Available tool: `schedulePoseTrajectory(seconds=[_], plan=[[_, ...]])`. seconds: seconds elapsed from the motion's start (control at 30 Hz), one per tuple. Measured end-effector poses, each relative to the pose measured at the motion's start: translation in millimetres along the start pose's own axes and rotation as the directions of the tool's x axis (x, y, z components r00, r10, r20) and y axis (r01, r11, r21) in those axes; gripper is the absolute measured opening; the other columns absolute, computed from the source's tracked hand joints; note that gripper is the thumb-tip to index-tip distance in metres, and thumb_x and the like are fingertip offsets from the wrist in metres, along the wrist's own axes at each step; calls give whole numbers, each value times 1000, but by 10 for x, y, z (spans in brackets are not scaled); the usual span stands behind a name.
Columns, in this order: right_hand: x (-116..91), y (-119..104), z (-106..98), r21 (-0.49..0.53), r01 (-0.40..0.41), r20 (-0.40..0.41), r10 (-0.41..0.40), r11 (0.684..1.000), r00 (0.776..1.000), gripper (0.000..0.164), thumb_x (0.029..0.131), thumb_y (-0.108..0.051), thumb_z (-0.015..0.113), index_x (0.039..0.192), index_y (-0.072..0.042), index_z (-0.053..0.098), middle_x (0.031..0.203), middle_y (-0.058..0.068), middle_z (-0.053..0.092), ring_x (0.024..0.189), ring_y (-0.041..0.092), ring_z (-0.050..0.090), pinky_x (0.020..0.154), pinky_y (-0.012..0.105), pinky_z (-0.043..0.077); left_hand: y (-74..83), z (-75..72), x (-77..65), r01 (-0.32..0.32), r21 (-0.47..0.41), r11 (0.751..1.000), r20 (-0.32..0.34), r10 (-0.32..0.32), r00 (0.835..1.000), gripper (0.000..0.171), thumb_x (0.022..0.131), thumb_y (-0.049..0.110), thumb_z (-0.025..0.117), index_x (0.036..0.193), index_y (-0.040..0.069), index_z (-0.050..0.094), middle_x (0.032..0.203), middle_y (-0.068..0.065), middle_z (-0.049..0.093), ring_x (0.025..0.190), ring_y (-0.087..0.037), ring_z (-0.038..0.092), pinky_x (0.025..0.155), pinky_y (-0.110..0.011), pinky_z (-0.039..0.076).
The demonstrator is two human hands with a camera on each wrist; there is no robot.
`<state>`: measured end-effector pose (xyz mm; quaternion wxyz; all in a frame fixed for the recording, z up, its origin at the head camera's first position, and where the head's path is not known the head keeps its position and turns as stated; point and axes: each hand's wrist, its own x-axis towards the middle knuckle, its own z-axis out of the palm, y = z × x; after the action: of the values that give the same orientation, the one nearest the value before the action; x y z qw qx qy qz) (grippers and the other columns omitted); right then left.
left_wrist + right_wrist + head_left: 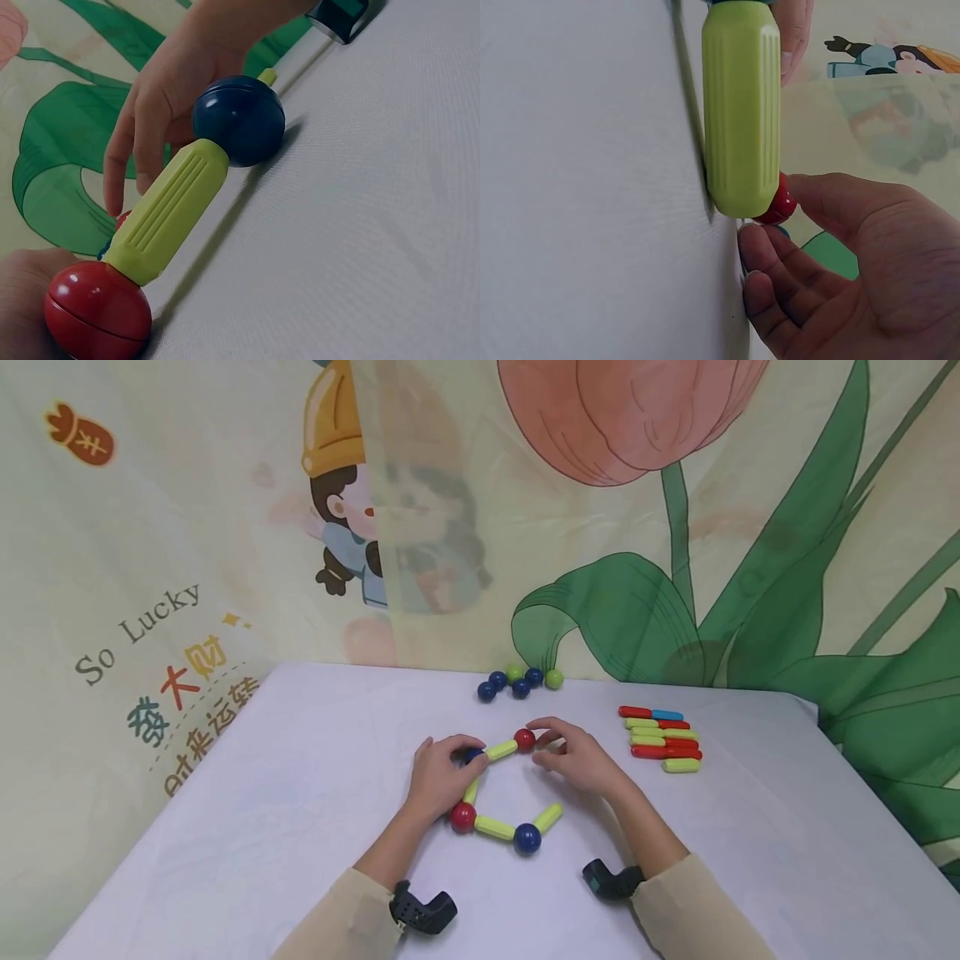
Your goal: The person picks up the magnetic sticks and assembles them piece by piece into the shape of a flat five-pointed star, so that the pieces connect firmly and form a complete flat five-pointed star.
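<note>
My left hand [444, 778] pinches a dark blue ball [472, 756] between thumb and fingers. From that ball a yellow-green magnetic rod [502, 750] runs to a red ball [525, 740]. Close by this red ball is my right hand [576, 758], its thumb and fingers spread at the ball's right side; firm contact cannot be made out. Another rod [471, 791] leads down to a second red ball [463, 817]. A further rod [495, 828] joins it to a blue ball [527, 838], which carries a rod [550, 817] with a free end. Together they form an unclosed ring.
Several blue and green balls [521, 688] are grouped at the table's back edge. At the right, red, yellow-green and blue rods [663, 743] lie in rows. A patterned cloth [442, 527] hangs behind the white table [262, 827].
</note>
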<state>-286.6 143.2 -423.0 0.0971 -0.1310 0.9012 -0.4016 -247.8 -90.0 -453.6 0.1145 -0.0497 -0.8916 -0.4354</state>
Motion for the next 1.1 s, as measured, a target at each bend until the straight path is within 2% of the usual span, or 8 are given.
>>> schedulePoseTrajectory(seconds=[0.23, 0.37, 0.67, 1.1], plan=[[-99, 15, -12, -35, -1, -15, 0, 999, 1000, 48, 97, -20, 69, 144, -24, 57, 131, 9, 65, 106, 26, 62, 86, 38, 58, -7, -9, 4, 2, -7, 1000, 7, -2, 1000, 22, 93, 26, 74, 113, 15, 77, 118, -7, 76, 125, -30, 65, 128, -59, 14], [-185, 39, -61, -21, -24, -34, 23, 999, 999, 47, 97, -19, 70, 142, -23, 58, 132, 10, 64, 105, 26, 62, 81, 34, 59, -1, -25, 7, 12, -11, 1000, 0, -12, 1000, 23, 93, 27, 74, 113, 15, 77, 119, -7, 76, 126, -30, 64, 129, -58, 13], [-341, 177, -189, 12, -22, -66, 23, 1000, 998, 44, 97, -18, 68, 141, -18, 59, 132, 13, 63, 95, 23, 64, 75, 30, 59, 5, -22, 11, 38, -14, 999, 9, -38, 999, 24, 93, 28, 74, 114, 16, 76, 120, -6, 75, 128, -29, 64, 130, -55, 12], [-604, 353, -392, -48, -64, -122, 58, 997, 991, 46, 95, -19, 73, 138, -16, 61, 131, 13, 64, 103, 26, 62, 75, 32, 60, 33, -30, -9, 43, -8, 999, 19, -42, 999, 23, 93, 26, 74, 114, 16, 76, 121, -7, 75, 128, -30, 63, 129, -56, 12]])
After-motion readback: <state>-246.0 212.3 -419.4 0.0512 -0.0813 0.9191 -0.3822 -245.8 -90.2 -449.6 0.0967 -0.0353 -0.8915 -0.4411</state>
